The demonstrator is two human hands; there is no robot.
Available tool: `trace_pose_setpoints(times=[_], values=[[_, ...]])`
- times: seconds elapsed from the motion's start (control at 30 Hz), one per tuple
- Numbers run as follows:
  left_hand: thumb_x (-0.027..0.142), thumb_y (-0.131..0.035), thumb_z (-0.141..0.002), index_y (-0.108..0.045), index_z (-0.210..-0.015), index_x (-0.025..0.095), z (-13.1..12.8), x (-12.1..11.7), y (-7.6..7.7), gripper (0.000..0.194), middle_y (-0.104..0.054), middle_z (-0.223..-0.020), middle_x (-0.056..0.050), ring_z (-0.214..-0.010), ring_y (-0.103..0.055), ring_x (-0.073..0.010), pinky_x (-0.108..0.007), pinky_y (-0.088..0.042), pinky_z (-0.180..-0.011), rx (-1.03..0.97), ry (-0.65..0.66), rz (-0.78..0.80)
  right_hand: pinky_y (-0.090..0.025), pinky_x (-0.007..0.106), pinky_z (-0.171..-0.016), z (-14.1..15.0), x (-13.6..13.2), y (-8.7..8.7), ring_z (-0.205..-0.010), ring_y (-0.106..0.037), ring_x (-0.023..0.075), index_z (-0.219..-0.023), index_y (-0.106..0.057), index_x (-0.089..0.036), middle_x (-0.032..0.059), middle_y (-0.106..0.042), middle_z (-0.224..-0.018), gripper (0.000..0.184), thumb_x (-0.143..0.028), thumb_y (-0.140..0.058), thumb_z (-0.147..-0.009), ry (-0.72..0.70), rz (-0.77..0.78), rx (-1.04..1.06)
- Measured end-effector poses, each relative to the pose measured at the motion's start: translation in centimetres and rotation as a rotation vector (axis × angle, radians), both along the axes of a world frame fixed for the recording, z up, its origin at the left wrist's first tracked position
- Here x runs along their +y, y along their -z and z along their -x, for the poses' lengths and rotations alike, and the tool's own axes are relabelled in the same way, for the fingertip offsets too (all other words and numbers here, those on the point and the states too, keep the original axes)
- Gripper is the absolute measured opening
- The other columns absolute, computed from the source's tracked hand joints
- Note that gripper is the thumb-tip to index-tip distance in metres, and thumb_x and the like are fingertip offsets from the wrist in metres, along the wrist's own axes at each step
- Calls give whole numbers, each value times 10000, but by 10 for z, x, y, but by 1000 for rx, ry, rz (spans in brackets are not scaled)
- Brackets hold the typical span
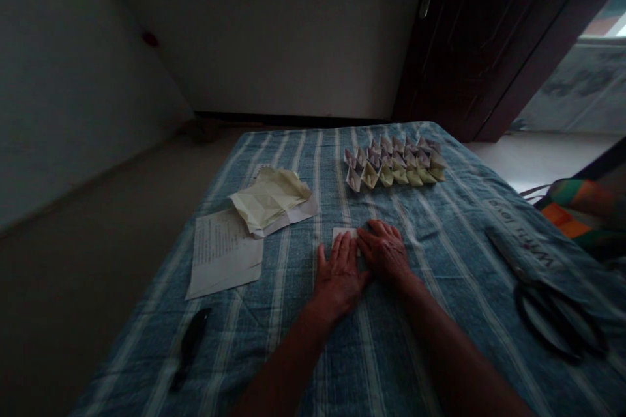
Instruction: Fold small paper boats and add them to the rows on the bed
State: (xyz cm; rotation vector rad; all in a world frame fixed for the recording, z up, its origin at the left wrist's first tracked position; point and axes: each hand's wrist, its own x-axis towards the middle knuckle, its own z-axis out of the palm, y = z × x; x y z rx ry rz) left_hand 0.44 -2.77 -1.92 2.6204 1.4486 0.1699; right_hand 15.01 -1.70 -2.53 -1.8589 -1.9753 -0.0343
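A small white piece of folded paper (337, 232) lies flat on the cloth in front of me, mostly covered by my fingers. My left hand (338, 277) is open, palm down, its outstretched fingers pressing on the paper. Beside it, my right hand (385, 249) rests palm down with fingers slightly bent and apart, touching the paper's right edge. Beyond my hands stand rows of folded paper boats (385, 174), some whitish and some yellowish.
Striped blue cloth (298, 306) covers the table. To the left lie creased yellow paper (271, 199), a printed sheet (225, 254) and a dark slim object (190, 345). Large black-handled scissors (542, 303) lie right. Colourful fabric (577, 212) shows at the right edge.
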Motion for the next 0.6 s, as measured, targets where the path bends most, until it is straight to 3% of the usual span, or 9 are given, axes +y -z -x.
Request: trace_pose_setpoints(times=[0.23, 0.43, 0.6], values=[[519, -464, -893, -399, -1423, 144, 2, -6, -7, 652, -344, -1524, -149, -1422, -263, -315, -603, -200, -1128, -9, 24, -18, -365, 353, -916, -1, 1, 3, -1090, -513, 232, -1061, -698, -281, 66, -615, -1120, 225, -301, -524, -919, -2, -9, 26], [418, -501, -906, -502, -1321, 178, 0, -3, -15, 480, -472, -1446, -131, -1353, -388, -303, -608, -228, -1111, -58, -11, -39, -364, 363, -938, -2, 1, 4, -1124, -508, 236, -1083, -690, -278, 68, -612, -1159, 234, -313, -529, -917, -4, -10, 42], [366, -545, -891, -566, -1213, 161, 0, 1, -11, 382, -532, -1378, -160, -1302, -445, -305, -580, -278, -1086, -106, -37, -114, -372, 357, -934, -4, 1, 4, -1100, -529, 221, -1046, -697, -279, 57, -623, -1153, 226, -309, -509, -925, 3, -26, 108]])
